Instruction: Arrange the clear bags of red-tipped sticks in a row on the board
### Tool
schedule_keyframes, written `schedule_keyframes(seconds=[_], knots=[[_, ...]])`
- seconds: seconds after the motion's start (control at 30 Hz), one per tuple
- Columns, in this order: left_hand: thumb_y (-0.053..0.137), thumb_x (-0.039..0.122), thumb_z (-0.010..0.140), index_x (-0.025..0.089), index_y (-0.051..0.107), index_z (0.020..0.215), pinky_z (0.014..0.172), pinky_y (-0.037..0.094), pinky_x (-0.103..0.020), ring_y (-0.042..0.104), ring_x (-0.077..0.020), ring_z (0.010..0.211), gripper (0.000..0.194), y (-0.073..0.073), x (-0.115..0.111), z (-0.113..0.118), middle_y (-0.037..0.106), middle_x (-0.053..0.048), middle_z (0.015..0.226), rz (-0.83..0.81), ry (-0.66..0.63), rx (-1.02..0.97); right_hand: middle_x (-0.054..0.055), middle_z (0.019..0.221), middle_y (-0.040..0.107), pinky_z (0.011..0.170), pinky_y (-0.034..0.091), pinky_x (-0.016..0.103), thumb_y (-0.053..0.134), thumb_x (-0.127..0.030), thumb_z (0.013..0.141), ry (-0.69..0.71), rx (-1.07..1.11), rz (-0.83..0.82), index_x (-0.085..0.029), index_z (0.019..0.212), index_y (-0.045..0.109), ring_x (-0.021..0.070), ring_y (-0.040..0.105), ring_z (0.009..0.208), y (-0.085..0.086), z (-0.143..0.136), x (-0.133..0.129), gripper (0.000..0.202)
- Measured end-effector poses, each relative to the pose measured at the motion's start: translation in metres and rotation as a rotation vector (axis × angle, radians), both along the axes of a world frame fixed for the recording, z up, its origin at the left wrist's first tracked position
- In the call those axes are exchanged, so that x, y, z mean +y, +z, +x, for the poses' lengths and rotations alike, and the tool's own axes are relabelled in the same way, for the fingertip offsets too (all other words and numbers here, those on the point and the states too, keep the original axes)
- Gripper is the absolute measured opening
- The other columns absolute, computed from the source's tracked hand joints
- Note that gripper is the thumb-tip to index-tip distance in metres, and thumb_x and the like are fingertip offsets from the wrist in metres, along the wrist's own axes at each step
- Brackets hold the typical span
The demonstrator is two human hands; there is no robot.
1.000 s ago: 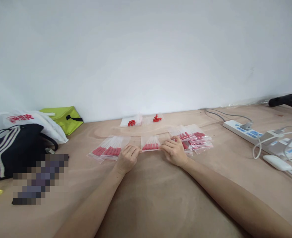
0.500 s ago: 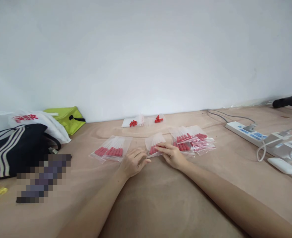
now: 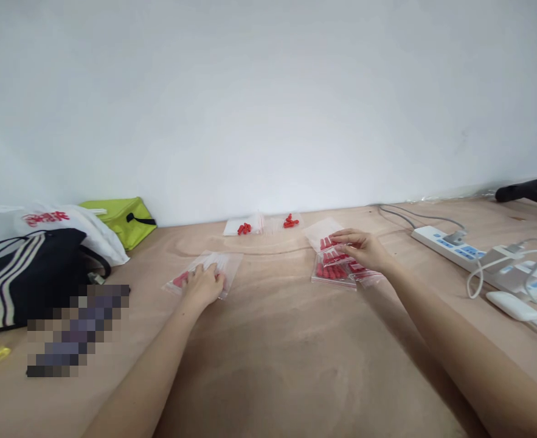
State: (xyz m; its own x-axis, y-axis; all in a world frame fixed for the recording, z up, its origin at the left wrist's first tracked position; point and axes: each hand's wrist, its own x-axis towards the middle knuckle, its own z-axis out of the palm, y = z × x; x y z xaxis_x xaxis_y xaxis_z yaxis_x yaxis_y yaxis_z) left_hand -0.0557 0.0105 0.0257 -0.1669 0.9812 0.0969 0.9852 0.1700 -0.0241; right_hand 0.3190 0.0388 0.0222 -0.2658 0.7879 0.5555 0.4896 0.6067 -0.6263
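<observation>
Left hand (image 3: 203, 285) spread flat, palm down, open on top of the left pair of bags (image 3: 226, 261): clear zip bags with rows of red pieces inside, lying on the surface (image 3: 272, 347) to the left of centre. Right hand (image 3: 362, 248) well apart from it, reaching over the right stack (image 3: 332, 275) of the same kind of bags, fingers stretched across the top bag (image 3: 319, 233), which sits tilted at the far edge of that stack. Hard to tell at this range whether those fingers pinch the bag or only lie on it; possibly a light grip at its near edge. Judging by the layout, a sorting step in hand: one filled bag being set onto or lifted off the right stack, with the left pair pinned in place. For any next move, a light touch on slippery plastic, with care not to nudge the stack askew or slide the left bags out from under the palm. Further back, against the wall, loose red pieces (image 3: 289, 221) on more clear bags. Off to the right, a power strip (image 3: 446, 246) with cables; at the left edge, a striped black bag (image 3: 26, 274) and a green pouch (image 3: 117, 216).
</observation>
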Motion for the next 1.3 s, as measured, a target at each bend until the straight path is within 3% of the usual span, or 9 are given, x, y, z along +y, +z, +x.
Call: schedule_keyframes(seconds=[0.13, 0.27, 0.37, 0.47, 0.63, 0.73, 0.87, 1.03, 1.3], knots=[[0.032, 0.046, 0.079, 0.019, 0.053, 0.104, 0.080, 0.038, -0.045, 0.048, -0.0332, 0.102, 0.042, 0.001, -0.006, 0.011, 0.051, -0.015, 0.109, -0.021, -0.043, 0.005, 0.005, 0.093, 0.063, 0.076, 0.046, 0.030, 0.051, -0.033, 0.078, 0.027, -0.270, -0.004, -0.023, 0.086, 0.066, 0.0172, 0.058, 0.085, -0.008, -0.010, -0.001, 0.020], [0.032, 0.048, 0.080, 0.019, 0.055, 0.100, 0.077, 0.040, -0.043, 0.049, -0.0318, 0.100, 0.043, 0.000, -0.009, 0.022, 0.052, -0.014, 0.106, -0.021, -0.108, -0.030, 0.003, 0.086, 0.065, 0.076, 0.039, 0.035, 0.053, -0.043, 0.076, -0.153, -0.535, 0.051, -0.025, 0.079, 0.066, 0.0185, 0.057, 0.080, -0.007, -0.015, -0.004, 0.023], [0.031, 0.044, 0.082, 0.019, 0.057, 0.096, 0.076, 0.041, -0.041, 0.051, -0.0286, 0.097, 0.039, -0.002, -0.010, 0.029, 0.055, -0.013, 0.102, 0.020, -0.187, -0.097, 0.004, 0.081, 0.065, 0.084, 0.027, 0.043, 0.051, -0.051, 0.075, -0.313, -0.604, 0.169, -0.024, 0.075, 0.066, 0.0219, 0.054, 0.085, -0.005, -0.019, -0.008, 0.031], [0.030, 0.040, 0.084, 0.020, 0.060, 0.093, 0.076, 0.043, -0.037, 0.055, -0.0231, 0.090, 0.036, -0.008, -0.012, 0.039, 0.059, -0.010, 0.093, 0.098, -0.367, -0.190, 0.005, 0.080, 0.065, 0.085, 0.022, 0.044, 0.049, -0.046, 0.078, -0.368, -0.549, 0.279, -0.022, 0.074, 0.065, 0.0216, 0.052, 0.086, -0.007, -0.032, -0.013, 0.029], [0.041, 0.036, 0.082, 0.017, 0.056, 0.106, 0.081, 0.045, -0.038, 0.053, -0.0226, 0.100, 0.034, -0.030, -0.019, 0.059, 0.056, -0.013, 0.108, 0.262, -0.620, -0.287, 0.003, 0.083, 0.063, 0.077, 0.027, 0.036, 0.052, -0.034, 0.079, -0.191, -0.446, 0.284, -0.023, 0.084, 0.063, 0.0170, 0.052, 0.081, -0.015, -0.070, -0.031, 0.016], [0.046, 0.032, 0.080, 0.017, 0.052, 0.112, 0.086, 0.044, -0.040, 0.050, -0.0235, 0.106, 0.036, -0.038, -0.022, 0.064, 0.051, -0.014, 0.116, 0.309, -0.730, -0.319, 0.003, 0.092, 0.061, 0.076, 0.029, 0.034, 0.057, -0.031, 0.075, -0.039, -0.491, 0.236, -0.024, 0.096, 0.060, 0.0168, 0.052, 0.085, -0.021, -0.088, -0.042, 0.022], [0.047, 0.031, 0.080, 0.019, 0.051, 0.113, 0.088, 0.044, -0.038, 0.050, -0.0212, 0.107, 0.035, -0.035, -0.022, 0.060, 0.050, -0.012, 0.119, 0.257, -0.847, -0.379, 0.004, 0.099, 0.057, 0.075, 0.031, 0.032, 0.054, -0.025, 0.077, 0.025, -0.486, 0.171, -0.023, 0.099, 0.057, 0.0160, 0.052, 0.088, -0.030, -0.095, -0.045, 0.022], [0.057, 0.042, 0.072, 0.018, 0.047, 0.117, 0.089, 0.044, -0.040, 0.047, -0.0244, 0.111, 0.052, -0.030, -0.023, 0.057, 0.045, -0.013, 0.124, 0.163, -0.869, -0.372, 0.002, 0.085, 0.060, 0.080, 0.033, 0.032, 0.048, -0.018, 0.081, 0.065, -0.398, 0.213, -0.019, 0.081, 0.058, 0.0145, 0.053, 0.086, -0.039, -0.098, -0.042, 0.009], [0.047, 0.019, 0.080, 0.017, 0.056, 0.100, 0.080, 0.050, -0.031, 0.057, -0.0162, 0.090, 0.022, -0.030, -0.021, 0.064, 0.061, -0.006, 0.095, 0.524, -1.041, -0.292, 0.005, 0.078, 0.055, 0.065, 0.043, 0.026, 0.039, -0.014, 0.083, 0.101, -0.210, 0.166, -0.018, 0.079, 0.048, 0.0145, 0.052, 0.073, -0.040, -0.102, -0.044, 0.011]])
